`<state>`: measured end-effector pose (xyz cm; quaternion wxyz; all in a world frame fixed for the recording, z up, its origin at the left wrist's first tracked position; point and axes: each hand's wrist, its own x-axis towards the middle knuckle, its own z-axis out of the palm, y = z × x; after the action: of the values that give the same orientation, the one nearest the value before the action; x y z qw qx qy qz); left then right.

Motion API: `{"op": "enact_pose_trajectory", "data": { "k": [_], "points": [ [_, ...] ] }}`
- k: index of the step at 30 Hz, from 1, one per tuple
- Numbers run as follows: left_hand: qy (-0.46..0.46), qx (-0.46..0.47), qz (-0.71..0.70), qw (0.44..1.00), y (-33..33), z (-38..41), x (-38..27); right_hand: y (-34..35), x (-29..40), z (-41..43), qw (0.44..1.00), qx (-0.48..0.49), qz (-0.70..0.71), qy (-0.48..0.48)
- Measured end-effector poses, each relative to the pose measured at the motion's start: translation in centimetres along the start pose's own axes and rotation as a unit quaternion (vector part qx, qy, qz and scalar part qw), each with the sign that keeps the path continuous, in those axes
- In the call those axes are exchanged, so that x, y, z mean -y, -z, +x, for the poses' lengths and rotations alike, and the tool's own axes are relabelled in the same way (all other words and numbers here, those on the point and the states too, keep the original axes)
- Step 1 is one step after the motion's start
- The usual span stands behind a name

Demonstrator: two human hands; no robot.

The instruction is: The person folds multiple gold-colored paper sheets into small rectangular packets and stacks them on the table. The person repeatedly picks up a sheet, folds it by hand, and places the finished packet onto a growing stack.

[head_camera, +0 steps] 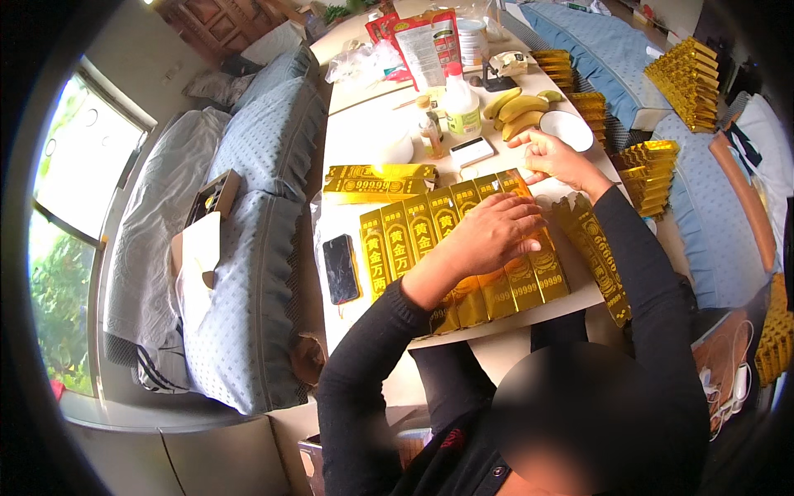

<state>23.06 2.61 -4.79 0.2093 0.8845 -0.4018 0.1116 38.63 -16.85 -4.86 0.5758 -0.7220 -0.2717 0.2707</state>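
A row of gold printed paper strips (397,248) with dark borders lies side by side near the table's front edge. My left hand (496,234) is over the upper right part of this row, palm down, fingers slightly bent and thumb apart; what lies beneath the palm is hidden. At the row's far right corner is my right hand (547,160), its fingers spread and nothing visible in them. Behind the row, to the left, more gold strips (378,180) lie in a small stack. A loose gold strip (598,266) with a ragged end slants beside my right forearm.
A black phone (340,269) lies left of the row. Behind are a white device (471,151), a white bottle with a red cap (462,108), bananas (524,110), a white bowl (566,130) and a red pouch (428,49). Folded gold stacks (648,170) stand right of the table; sofas flank it.
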Motion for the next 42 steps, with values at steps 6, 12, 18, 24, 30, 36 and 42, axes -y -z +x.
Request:
{"op": "enact_pose_trajectory", "data": {
  "k": [6,12,18,24,30,36,42],
  "points": [
    [-0.045,0.015,-0.038,0.998,-1.5,1.1,2.6,0.0,-0.3,-0.1,1.0,0.009,0.018,-0.002],
    [-0.004,0.038,-0.099,0.994,-1.1,1.5,1.9,-0.1,0.6,-0.6,1.0,0.012,0.003,0.004],
    [0.001,0.003,-0.062,0.998,-1.8,1.5,2.2,-0.1,1.5,-0.6,0.998,-0.003,-0.065,0.009],
    [0.005,-0.022,-0.03,0.999,-1.9,1.8,1.7,0.7,-0.4,-0.1,0.993,0.001,-0.119,0.019],
    [0.026,-0.037,-0.005,0.999,-2.2,2.0,1.3,0.9,-0.5,0.1,0.992,-0.003,-0.128,0.013],
    [0.023,-0.065,-0.004,0.998,-2.5,2.1,1.2,0.9,-2.2,0.3,0.979,-0.019,-0.197,0.049],
    [0.029,-0.064,0.002,0.998,-2.5,2.1,1.1,0.5,-1.9,0.0,0.974,-0.018,-0.224,0.042]
  ]
}}
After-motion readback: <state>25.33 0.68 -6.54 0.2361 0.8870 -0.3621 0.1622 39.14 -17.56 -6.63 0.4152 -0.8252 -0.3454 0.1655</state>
